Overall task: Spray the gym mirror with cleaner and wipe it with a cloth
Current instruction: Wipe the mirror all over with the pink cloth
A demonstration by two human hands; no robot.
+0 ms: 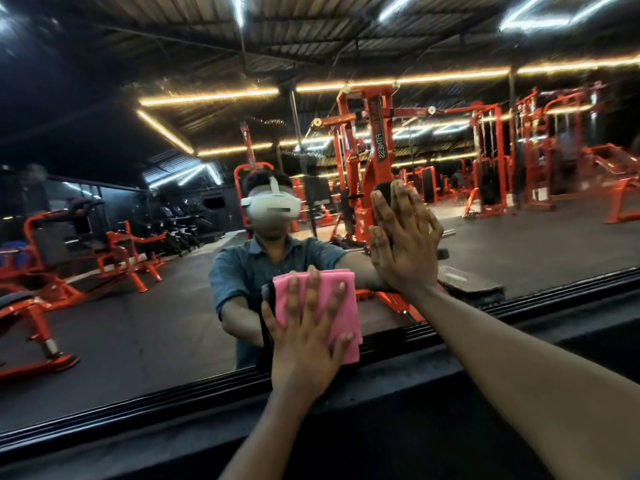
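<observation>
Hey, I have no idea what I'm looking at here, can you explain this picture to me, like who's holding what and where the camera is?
There is one picture, taken by a wide-angle camera worn on a person's head, looking forward at a big gym mirror. The figure in the glass wearing a white headset is that same person's reflection, and the orange machines are the gym reflected behind them. Two bare arms reach in from the bottom. The left hand presses a folded pink cloth flat against the mirror with spread fingers, near the mirror's dark bottom frame. The right hand lies open and flat on the glass, higher up, holding nothing. No spray bottle shows in this view.
</observation>
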